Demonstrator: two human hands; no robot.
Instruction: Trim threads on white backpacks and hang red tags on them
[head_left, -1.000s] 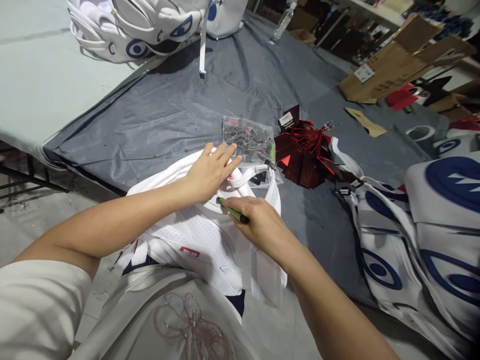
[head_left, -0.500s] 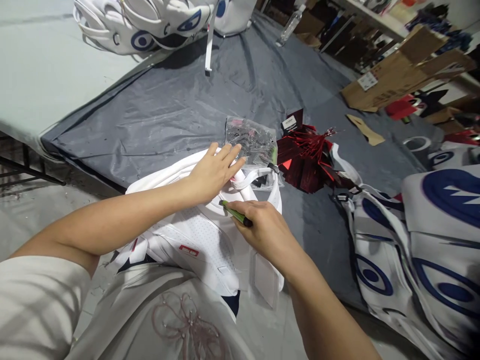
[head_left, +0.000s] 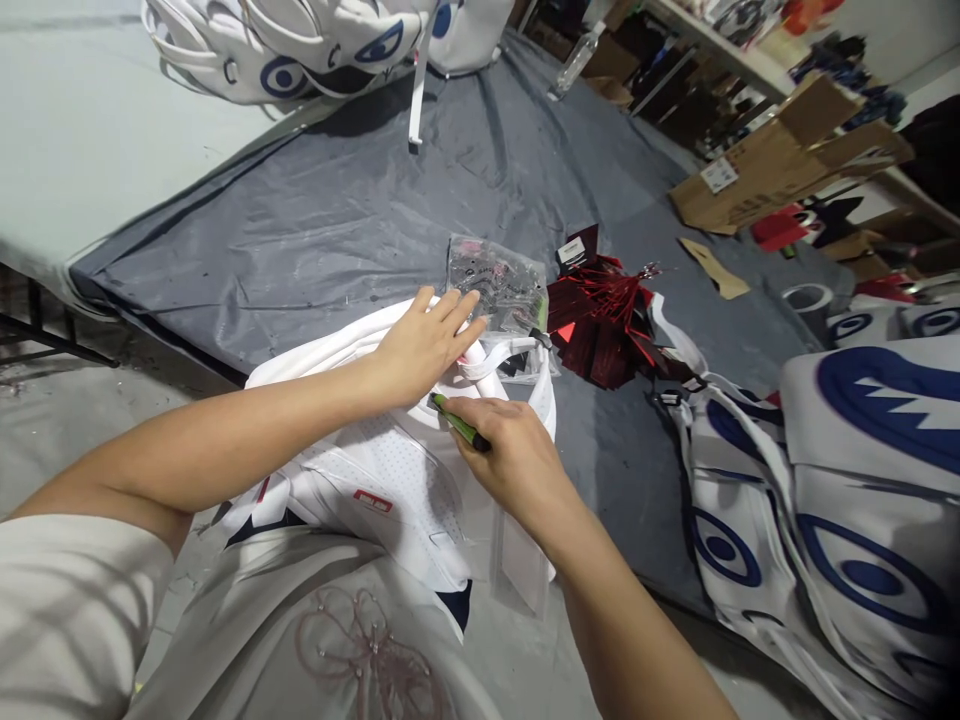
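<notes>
A white backpack (head_left: 390, 455) with a dotted mesh panel and a small red label rests against me at the table's edge. My left hand (head_left: 424, 345) lies flat on its upper part, fingers spread. My right hand (head_left: 506, 450) is closed round a slim green-and-black utility knife (head_left: 461, 425), whose tip points at the white fabric just below my left hand; whether it touches cannot be made out. White straps (head_left: 514, 350) loop beside my left fingers. Beyond them lies a clear plastic bag (head_left: 499, 285) with dark print.
A bundle of dark red tags (head_left: 604, 320) lies right of the plastic bag. White-and-blue backpacks (head_left: 862, 480) are piled at the right, more backpacks (head_left: 300, 50) at the back left. A cardboard box (head_left: 757, 170), tape roll (head_left: 808, 298) and bottle (head_left: 577, 60) stand farther back on the grey cover (head_left: 300, 220).
The view has shifted slightly, so things on the right appear a little farther left. The knife tip sits slightly nearer my left hand. Both hands keep their hold.
</notes>
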